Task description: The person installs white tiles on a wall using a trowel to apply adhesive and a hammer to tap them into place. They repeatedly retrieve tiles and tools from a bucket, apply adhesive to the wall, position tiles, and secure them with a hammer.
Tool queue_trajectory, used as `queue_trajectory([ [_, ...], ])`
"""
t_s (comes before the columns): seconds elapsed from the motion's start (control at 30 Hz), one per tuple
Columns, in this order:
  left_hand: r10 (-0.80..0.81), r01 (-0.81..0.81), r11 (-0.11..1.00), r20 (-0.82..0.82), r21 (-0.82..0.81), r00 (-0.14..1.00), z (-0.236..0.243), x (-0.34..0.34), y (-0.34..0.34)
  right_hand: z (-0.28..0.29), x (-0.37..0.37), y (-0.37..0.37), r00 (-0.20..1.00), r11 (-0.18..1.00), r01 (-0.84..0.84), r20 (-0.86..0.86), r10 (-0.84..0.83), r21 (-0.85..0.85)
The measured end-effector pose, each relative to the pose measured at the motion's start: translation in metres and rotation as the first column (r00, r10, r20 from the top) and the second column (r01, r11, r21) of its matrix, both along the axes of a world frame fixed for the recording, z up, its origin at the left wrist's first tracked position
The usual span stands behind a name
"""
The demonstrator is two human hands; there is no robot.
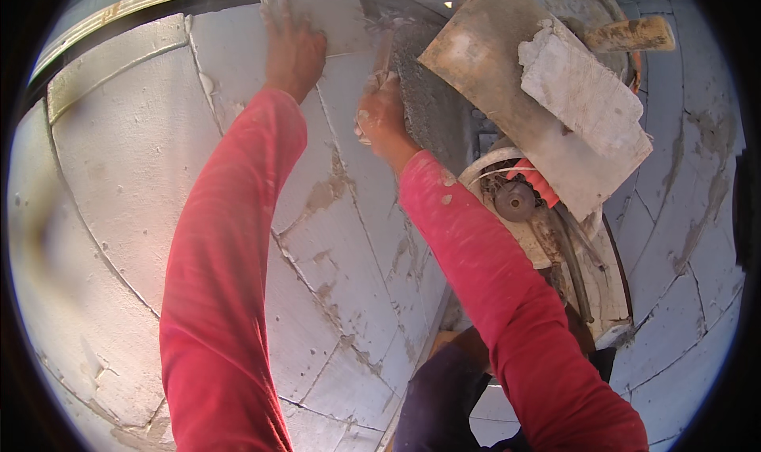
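Note:
In the head view my left hand (295,54) lies with spread fingers on a pale, block-jointed surface (119,183), near its far edge. My right hand (382,111) is closed round a flat tool (420,72) coated in rough grey mortar, probably a trowel, just to the right of my left hand. Its far end is indistinct. The pale surface carries cracks, joint lines and grey smears. Both my forearms wear dusty red sleeves.
At upper right, a stained board (468,40) carries a broken white slab (579,87) and a wooden-handled tool (630,36). Below them a cluttered stand (610,309) holds a red-handled tool (539,183) and cords. More pale block surface (682,214) lies at the right.

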State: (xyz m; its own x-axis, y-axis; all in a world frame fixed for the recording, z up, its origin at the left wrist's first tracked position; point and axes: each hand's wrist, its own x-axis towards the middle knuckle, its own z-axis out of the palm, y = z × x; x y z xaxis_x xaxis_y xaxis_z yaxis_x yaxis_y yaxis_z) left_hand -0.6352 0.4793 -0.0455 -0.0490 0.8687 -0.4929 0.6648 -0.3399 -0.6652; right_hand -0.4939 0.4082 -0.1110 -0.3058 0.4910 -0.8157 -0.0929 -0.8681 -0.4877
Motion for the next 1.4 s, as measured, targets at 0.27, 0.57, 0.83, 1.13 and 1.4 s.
queue_trajectory([
  [0.27,-0.111,0.096,0.987,0.115,0.129,0.987,-0.006,-0.008,-0.009,-0.002,-0.002,0.001,0.997,0.996,0.066,0.039,-0.068,0.059],
  [0.57,-0.089,0.075,0.990,0.126,0.116,0.988,-0.007,-0.010,-0.014,0.006,0.004,-0.006,0.998,0.997,0.008,-0.066,-0.013,-0.071],
  [0.83,0.019,-0.018,1.000,-0.035,0.023,0.999,0.012,0.003,0.002,0.020,0.015,0.006,0.991,0.994,-0.057,-0.129,0.044,-0.093],
  [1.13,0.039,-0.038,0.999,0.028,-0.022,0.999,0.032,0.003,-0.009,0.041,0.023,-0.004,0.979,0.970,-0.064,-0.202,0.016,-0.233],
  [1.4,-0.009,0.010,1.000,0.071,-0.006,0.997,0.039,0.004,-0.026,0.070,0.035,-0.015,0.989,0.965,-0.013,-0.145,-0.026,-0.261],
])
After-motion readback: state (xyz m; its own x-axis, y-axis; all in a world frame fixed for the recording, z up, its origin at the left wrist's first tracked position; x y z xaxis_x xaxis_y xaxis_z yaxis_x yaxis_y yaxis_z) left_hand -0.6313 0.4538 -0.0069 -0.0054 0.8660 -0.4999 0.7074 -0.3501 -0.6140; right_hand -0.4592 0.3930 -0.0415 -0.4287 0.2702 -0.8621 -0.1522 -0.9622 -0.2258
